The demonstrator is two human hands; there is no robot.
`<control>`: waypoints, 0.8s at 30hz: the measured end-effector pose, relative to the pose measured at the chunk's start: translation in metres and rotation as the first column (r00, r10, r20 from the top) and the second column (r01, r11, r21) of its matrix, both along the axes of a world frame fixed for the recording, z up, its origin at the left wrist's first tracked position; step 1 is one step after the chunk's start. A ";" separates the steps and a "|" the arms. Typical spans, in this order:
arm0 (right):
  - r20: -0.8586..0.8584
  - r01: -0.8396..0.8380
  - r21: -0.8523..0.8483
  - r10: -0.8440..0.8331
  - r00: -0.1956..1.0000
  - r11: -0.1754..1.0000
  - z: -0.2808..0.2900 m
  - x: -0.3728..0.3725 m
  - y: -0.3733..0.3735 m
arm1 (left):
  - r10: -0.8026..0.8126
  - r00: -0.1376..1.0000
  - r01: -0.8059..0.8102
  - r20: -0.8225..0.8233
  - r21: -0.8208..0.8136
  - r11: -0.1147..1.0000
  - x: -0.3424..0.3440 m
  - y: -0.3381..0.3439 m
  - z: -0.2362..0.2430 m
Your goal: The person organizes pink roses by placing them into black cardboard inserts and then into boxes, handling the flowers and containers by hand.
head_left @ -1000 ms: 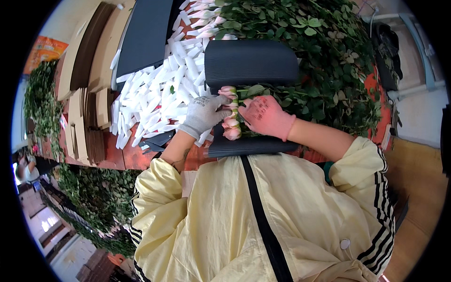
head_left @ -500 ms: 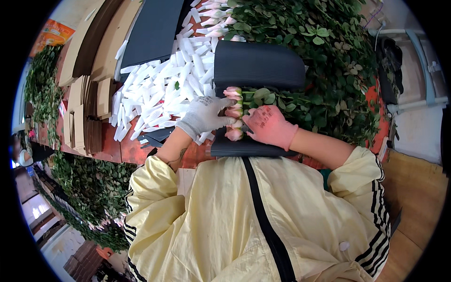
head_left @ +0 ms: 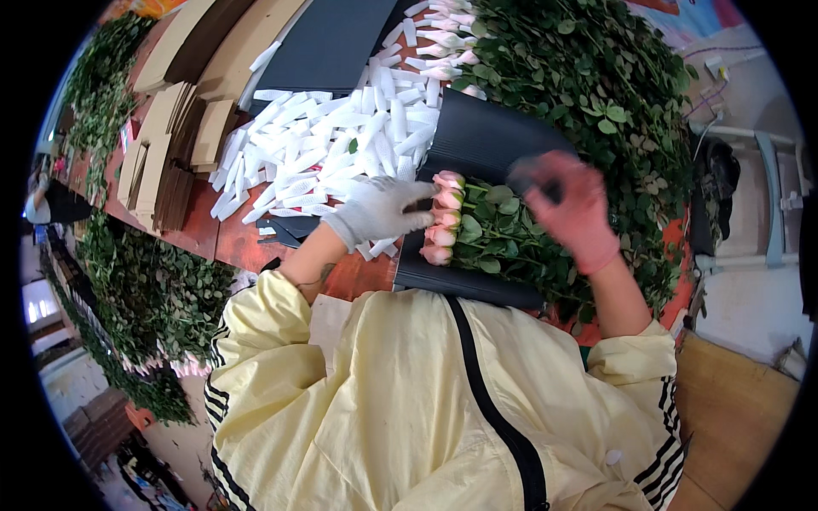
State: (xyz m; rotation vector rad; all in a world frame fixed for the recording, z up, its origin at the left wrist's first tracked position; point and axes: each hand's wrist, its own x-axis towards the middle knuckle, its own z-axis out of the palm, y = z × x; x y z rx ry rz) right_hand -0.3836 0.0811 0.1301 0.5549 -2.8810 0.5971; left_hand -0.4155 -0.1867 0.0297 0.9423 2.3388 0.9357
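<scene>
A row of pink roses (head_left: 444, 219) lies on a black ribbed sheet (head_left: 494, 132), with the leafy stems (head_left: 503, 226) running off to the right. My left hand (head_left: 382, 211), in a white glove, is at the left side of the blooms. Its fingers are stretched out and apart, their tips at the rose heads. Above the stems, my right hand (head_left: 575, 209) in a pink glove is smeared by motion. Something dark shows at its fingertips, too blurred to name. The sheet's far part stands raised behind the roses, and its near edge lies by my jacket.
White mesh sleeves (head_left: 341, 157) form a loose pile left of the roses. Beyond are dark flat sheets (head_left: 328, 47) and folded cardboard (head_left: 166, 157). Thick rose foliage (head_left: 588, 77) covers the table's right side, with more blooms (head_left: 447, 38) at the back. A metal frame (head_left: 758, 260) stands right.
My right hand has lifted off the roses and swung right and away over the stems. My left hand stays by the blooms. The whole view has shifted and tilted a little.
</scene>
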 end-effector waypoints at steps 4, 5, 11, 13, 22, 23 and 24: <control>0.009 0.437 0.428 -0.487 0.873 0.791 -0.021 -0.065 0.072 | 0.251 0.944 -0.301 0.214 0.249 0.920 -0.003 -0.011 0.028; 0.185 0.407 0.242 -0.454 0.872 0.881 -0.043 -0.078 0.092 | 0.308 0.928 -0.361 0.210 0.297 0.884 -0.006 -0.009 0.034; 0.348 0.355 -0.773 -0.116 0.930 0.525 -0.023 -0.073 0.077 | 0.474 0.852 -0.524 0.223 0.380 0.762 -0.009 -0.007 0.045; 0.278 0.271 -0.945 0.012 0.961 0.182 0.013 -0.049 0.060 | 0.523 0.843 -0.512 0.124 0.479 0.713 0.001 -0.005 0.042; 0.506 -0.267 -0.771 0.810 0.294 0.578 0.045 -0.022 0.097 | 0.209 0.925 -0.049 -0.317 0.447 0.893 0.031 -0.015 0.032; 0.563 -0.209 -0.799 0.824 0.067 0.564 0.043 -0.031 0.086 | 0.205 0.927 -0.046 -0.313 0.448 0.893 0.030 -0.018 0.028; 0.556 -0.183 -0.776 0.792 0.253 0.604 0.037 -0.030 0.059 | 0.155 0.926 0.003 -0.344 0.416 0.909 0.029 -0.021 0.022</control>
